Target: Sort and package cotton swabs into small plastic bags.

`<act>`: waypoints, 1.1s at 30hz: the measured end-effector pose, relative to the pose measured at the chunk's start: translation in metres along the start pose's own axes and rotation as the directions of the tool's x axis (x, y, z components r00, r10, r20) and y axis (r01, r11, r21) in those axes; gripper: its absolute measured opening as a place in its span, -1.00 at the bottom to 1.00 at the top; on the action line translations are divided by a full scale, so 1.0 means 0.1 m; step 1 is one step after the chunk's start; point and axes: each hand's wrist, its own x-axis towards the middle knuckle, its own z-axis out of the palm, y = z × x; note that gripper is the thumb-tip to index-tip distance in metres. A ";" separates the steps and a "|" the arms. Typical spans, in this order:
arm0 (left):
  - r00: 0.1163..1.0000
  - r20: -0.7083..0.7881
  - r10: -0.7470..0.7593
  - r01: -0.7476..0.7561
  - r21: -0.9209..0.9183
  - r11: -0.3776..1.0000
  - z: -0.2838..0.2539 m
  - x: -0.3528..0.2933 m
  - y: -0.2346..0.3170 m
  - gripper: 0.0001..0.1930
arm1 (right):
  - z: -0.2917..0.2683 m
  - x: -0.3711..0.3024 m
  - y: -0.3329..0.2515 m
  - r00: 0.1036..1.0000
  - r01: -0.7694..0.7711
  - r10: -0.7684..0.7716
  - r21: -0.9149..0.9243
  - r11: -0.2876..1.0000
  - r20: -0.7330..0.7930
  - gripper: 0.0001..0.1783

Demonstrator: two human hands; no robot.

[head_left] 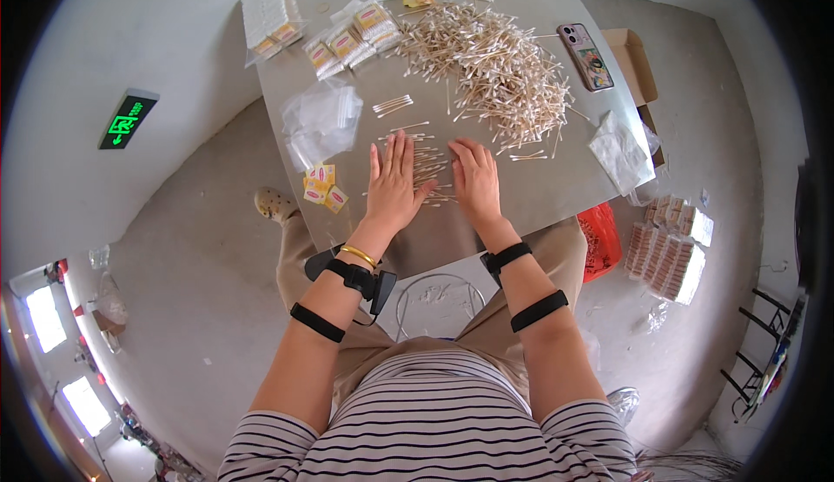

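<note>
Several cotton swabs (428,166) lie crosswise on the table between my two hands. My left hand (395,185) rests flat against their left ends, its fingers stretched out and its thumb over some of the sticks. At their right ends is my right hand (475,182), palm down, with fingers slightly bent and nothing visibly gripped. Just beyond, a small bunch of swabs (393,106) lies apart. A large loose heap of cotton swabs (499,69) spreads over the far right part of the table. Small yellow-and-white cards (323,188) lie left of my left hand.
Clear plastic bags (321,124) lie at the table's left, with filled packets (349,43) and a stacked bundle (271,14) farther back. A phone (585,56) and a crumpled bag (618,153) sit along the right edge. Packed bundles (667,252) and a red bag (599,240) are below.
</note>
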 end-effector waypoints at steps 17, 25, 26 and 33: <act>0.982 -0.133 -0.134 0.098 -0.245 0.965 -0.25 -0.43 -0.17 -0.26 | -0.17 -0.49 -0.04 0.998 -0.059 0.058 0.026 0.998 0.016 -0.76; 0.949 -0.100 -0.299 0.250 -0.339 0.907 -0.08 -1.01 -0.05 -0.23 | -0.19 -0.52 -0.12 0.997 -0.013 0.017 -0.056 0.998 0.081 -0.80; 0.948 -0.104 -0.301 0.251 -0.340 0.906 -0.06 -1.02 -0.04 -0.23 | -0.18 -0.52 -0.11 0.995 -0.001 0.010 -0.089 0.996 0.096 -0.82; 0.971 -0.120 -0.207 0.152 -0.357 0.922 -0.02 -0.82 -0.05 -0.21 | -0.15 -0.42 -0.07 0.984 0.099 -0.069 -0.178 0.979 0.166 -0.90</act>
